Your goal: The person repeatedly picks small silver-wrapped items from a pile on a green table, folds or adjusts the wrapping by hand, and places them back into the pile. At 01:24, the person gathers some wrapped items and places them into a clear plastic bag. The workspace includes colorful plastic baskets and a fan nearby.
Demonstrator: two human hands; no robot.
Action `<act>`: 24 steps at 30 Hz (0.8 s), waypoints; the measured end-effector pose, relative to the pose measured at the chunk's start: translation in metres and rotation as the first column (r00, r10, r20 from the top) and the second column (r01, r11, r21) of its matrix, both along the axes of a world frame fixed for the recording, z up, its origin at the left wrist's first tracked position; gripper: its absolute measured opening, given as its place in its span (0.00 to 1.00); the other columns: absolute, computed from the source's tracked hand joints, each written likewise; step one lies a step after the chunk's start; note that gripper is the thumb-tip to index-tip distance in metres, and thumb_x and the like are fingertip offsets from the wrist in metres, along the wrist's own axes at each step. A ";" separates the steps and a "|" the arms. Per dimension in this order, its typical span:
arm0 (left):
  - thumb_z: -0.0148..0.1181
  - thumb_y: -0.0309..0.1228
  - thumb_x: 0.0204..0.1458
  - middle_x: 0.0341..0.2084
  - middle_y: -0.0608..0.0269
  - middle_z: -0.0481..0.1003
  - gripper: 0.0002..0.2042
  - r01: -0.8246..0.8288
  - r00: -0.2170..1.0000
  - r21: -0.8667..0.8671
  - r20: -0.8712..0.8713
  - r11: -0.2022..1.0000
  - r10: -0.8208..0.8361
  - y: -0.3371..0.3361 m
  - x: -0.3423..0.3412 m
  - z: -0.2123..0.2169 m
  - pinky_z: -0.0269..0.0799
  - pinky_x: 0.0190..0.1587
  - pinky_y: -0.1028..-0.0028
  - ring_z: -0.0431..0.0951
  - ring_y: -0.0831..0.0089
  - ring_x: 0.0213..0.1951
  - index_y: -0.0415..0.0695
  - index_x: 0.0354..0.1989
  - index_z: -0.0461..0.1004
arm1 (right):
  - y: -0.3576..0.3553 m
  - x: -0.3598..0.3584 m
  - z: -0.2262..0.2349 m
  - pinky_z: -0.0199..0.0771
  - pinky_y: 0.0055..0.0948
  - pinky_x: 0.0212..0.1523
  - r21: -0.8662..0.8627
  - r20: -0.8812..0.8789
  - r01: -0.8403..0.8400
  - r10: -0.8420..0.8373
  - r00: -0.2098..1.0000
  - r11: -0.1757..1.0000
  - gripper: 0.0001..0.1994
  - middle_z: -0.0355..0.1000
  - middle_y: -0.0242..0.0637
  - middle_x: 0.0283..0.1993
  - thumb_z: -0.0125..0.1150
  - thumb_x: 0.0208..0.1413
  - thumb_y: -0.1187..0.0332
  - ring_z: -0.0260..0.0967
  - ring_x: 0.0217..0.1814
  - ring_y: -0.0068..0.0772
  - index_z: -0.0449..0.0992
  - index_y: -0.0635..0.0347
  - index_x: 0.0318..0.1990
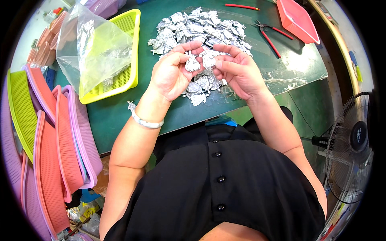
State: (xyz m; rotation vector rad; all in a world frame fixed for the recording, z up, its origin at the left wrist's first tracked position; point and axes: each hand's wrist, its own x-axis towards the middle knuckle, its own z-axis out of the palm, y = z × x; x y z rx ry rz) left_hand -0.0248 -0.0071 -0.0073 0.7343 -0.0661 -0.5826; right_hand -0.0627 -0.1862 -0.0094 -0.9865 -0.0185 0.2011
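Now both hands meet above the near edge of the green desk (120,116). The left hand (173,72) is loosely curled, thumb and fingers pinching one small silvery metal casting (192,64). The right hand (237,70) is curled the same way, its fingertips gripping a second casting (209,59) just beside the first; the two pieces almost touch. Beyond the hands lies a heap of silvery castings (201,28), too many to count, spread on a clear plastic sheet, with a few more pieces directly under the hands. To the left sits one yellow mesh tray (130,24) holding one clear plastic bag (86,44) with more castings inside. Far right lie one pair of red-handled pliers (270,34), one red pencil (242,6) and one red tray (297,20). Stacked pink, purple and yellow trays (60,140) stand at the near left, and one fan (354,144) stands at the right.
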 end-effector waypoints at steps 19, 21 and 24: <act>0.52 0.21 0.49 0.37 0.62 0.71 0.11 -0.007 0.999 0.254 0.044 0.967 -0.004 -0.003 -0.004 -0.002 0.70 0.39 0.77 0.71 0.77 0.36 0.39 0.42 0.69 | 0.001 0.001 -0.003 0.68 0.22 0.28 0.094 -0.080 -0.017 0.025 0.997 0.995 0.19 0.69 0.40 0.30 0.55 0.46 0.79 0.67 0.27 0.27 0.61 0.71 0.47; 0.55 0.22 0.48 0.33 0.63 0.72 0.11 -0.013 0.999 0.250 0.051 0.968 0.000 -0.003 -0.005 -0.001 0.71 0.38 0.77 0.71 0.77 0.32 0.39 0.41 0.69 | 0.002 0.001 -0.003 0.68 0.22 0.28 0.085 -0.080 -0.022 0.029 0.996 0.996 0.19 0.69 0.40 0.31 0.55 0.46 0.79 0.67 0.27 0.27 0.60 0.71 0.48; 0.56 0.23 0.47 0.31 0.63 0.72 0.11 -0.023 0.998 0.257 0.056 0.966 0.009 -0.003 -0.005 0.000 0.71 0.37 0.76 0.71 0.78 0.31 0.39 0.41 0.68 | 0.002 0.000 -0.002 0.69 0.22 0.29 0.070 -0.073 -0.030 0.035 0.997 0.997 0.20 0.69 0.40 0.31 0.55 0.46 0.79 0.68 0.28 0.28 0.60 0.71 0.49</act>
